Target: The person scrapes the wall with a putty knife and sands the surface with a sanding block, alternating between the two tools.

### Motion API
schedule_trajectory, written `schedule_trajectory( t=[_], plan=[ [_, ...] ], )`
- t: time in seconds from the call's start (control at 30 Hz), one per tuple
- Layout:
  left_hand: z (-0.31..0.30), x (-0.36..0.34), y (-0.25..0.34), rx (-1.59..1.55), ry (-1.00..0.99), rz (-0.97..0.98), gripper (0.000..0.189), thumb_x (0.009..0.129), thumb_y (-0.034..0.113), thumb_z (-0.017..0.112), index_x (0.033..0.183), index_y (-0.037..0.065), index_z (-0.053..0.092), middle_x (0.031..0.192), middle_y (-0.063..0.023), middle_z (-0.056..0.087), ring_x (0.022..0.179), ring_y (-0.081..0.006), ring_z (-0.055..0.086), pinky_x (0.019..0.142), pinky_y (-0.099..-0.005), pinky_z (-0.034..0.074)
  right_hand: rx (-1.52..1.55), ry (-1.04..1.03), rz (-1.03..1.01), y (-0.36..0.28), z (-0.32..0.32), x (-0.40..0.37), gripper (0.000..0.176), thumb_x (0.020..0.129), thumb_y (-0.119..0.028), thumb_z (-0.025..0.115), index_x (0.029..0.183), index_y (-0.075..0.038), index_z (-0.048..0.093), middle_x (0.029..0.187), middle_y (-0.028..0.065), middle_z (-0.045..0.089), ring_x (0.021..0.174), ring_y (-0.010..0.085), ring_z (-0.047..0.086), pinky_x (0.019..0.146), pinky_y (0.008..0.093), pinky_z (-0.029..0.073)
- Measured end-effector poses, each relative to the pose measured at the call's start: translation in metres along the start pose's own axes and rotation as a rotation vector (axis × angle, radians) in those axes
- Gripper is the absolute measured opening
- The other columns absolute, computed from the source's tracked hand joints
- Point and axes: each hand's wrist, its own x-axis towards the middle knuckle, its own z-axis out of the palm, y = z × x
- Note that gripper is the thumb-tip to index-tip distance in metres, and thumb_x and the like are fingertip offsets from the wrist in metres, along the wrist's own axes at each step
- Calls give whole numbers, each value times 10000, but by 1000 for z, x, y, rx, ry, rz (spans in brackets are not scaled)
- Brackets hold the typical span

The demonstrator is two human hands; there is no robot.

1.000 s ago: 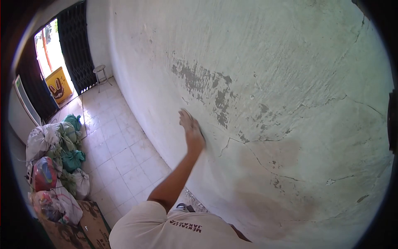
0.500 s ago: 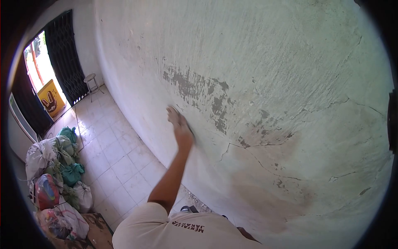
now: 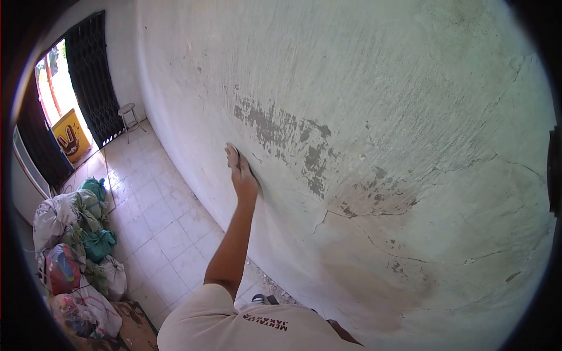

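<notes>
My left hand [image 3: 242,175] presses against the pale wall [image 3: 363,70], left of a grey flaked patch [image 3: 266,126]. Its fingers point up and to the left, around something thin with a pale edge that I cannot make out. A dark edge or shadow runs along the hand's wall side. Cracks [image 3: 374,243] and a brownish stain cross the plaster lower right. My right hand is out of view; only a dark bit of that arm shows at the bottom.
Tied sacks and plastic bags [image 3: 55,225] are heaped on the tiled floor [image 3: 155,240] at left, beside a flat brown board [image 3: 137,324]. A round stool [image 3: 127,109] stands near the folding gate [image 3: 93,76]. A yellow sign [image 3: 71,137] is in the doorway.
My left hand has moved a little left and up along the wall, and the arm is straighter. The wall marks have shifted slightly right and down in view.
</notes>
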Motion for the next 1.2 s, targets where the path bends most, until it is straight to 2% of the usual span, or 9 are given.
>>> schedule_trajectory(
  t=[0.13,0.17,0.23,0.43,0.6,0.8,0.9,0.97,1.2],
  plan=[
    [20,-114,30,165,-174,24,645,949,-85,418,1521,-70,120,1618,-225,45,1503,-343,-9,1209,-410,10,-8,2,8,-5,0,4,267,807,-245,652,979,-41,646,696,83,585,650,235,589,530,409,480],
    [24,-159,23,-104,-224,74,675,915,-74,463,1504,-107,136,1607,-265,26,1492,-403,-31,1203,-463,18,-4,-1,11,-8,1,5,267,807,-245,653,979,-42,646,695,83,585,650,235,589,530,409,480],
    [7,-201,32,178,-520,138,768,880,4,566,1488,-140,119,1558,-368,35,1449,-531,-42,1170,-586,22,-7,3,13,-13,0,7,268,806,-246,654,979,-42,646,694,82,585,650,235,590,530,409,480],
    [21,-93,17,176,-99,68,606,989,4,427,1520,-66,143,1592,-289,90,1495,-401,26,1204,-450,47,-1,12,7,-16,-2,7,270,805,-248,656,980,-42,647,690,82,584,650,236,591,530,410,480],
    [-9,5,14,-71,-70,-38,601,1026,81,421,1543,-7,126,1613,-225,97,1509,-317,45,1207,-379,51,-1,10,-2,-14,0,4,272,804,-250,659,980,-43,648,686,82,584,651,238,591,529,411,480],
    [20,-139,20,28,-223,-4,682,967,-46,422,1546,-10,62,1627,-201,6,1501,-362,0,1208,-405,22,0,3,1,-9,1,2,274,802,-252,662,980,-44,649,682,81,583,651,239,592,529,411,480],
    [6,-221,39,186,-542,97,777,896,-27,558,1510,-97,85,1556,-373,-7,1439,-552,-29,1177,-554,80,-3,-3,4,-1,1,1,275,802,-253,663,980,-44,649,680,81,583,651,239,593,528,412,480],
    [4,-238,39,198,-587,86,760,898,-17,557,1504,-105,107,1547,-387,15,1436,-562,-5,1173,-566,77,-2,-5,3,5,1,-1,275,801,-253,664,980,-44,649,679,81,583,651,240,593,528,412,480],
    [29,-157,38,191,-203,86,636,965,11,438,1507,-102,126,1588,-312,48,1490,-431,18,1196,-484,47,20,-36,5,70,1,-8,278,800,-255,667,980,-45,650,674,80,582,652,241,594,528,413,480]
  ],
)
